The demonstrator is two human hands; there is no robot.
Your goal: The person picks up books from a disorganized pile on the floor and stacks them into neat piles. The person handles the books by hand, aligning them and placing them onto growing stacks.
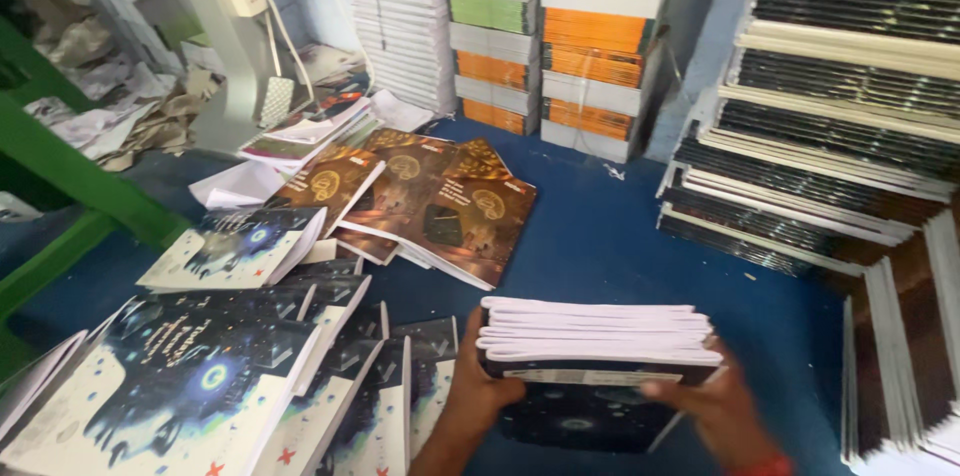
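Blue covers the counter [620,236], seen from the head camera, and tall piles of books [600,36] are stacked along the back and right. A stack of notebooks [598,334] is held low in the middle, just above the counter. It is gripped at its left end by the left hand [478,381] and at its right end by the right hand [715,398], fingers curled around it. Dark-covered books [200,366] are spread at the left, brown-covered ones [440,201] behind.
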